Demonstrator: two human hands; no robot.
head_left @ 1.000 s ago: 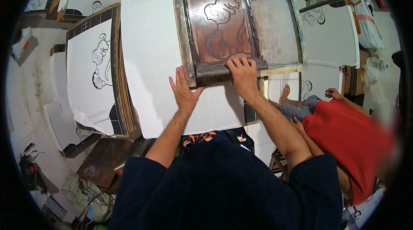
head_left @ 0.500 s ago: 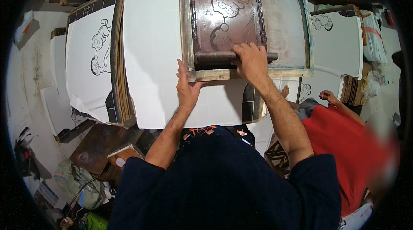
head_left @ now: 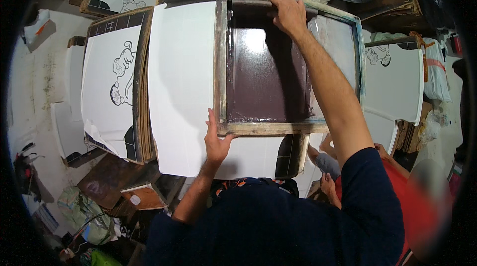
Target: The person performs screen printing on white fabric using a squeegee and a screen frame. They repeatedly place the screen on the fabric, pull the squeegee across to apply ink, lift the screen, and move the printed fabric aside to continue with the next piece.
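Wooden-framed printing screen (head_left: 271, 127), coated dark brown with ink, is laid flat over a white sheet (head_left: 181, 87) at the picture's centre. Its near rail is pressed at 6 o'clock by the left hand (head_left: 217, 141), fingers together and flat. At 12 o'clock the squeegee (head_left: 253, 7) is gripped by the right hand (head_left: 288, 15), fingers clamped around it. A printed cartoon sheet (head_left: 112, 87) is seen at 9 o'clock.
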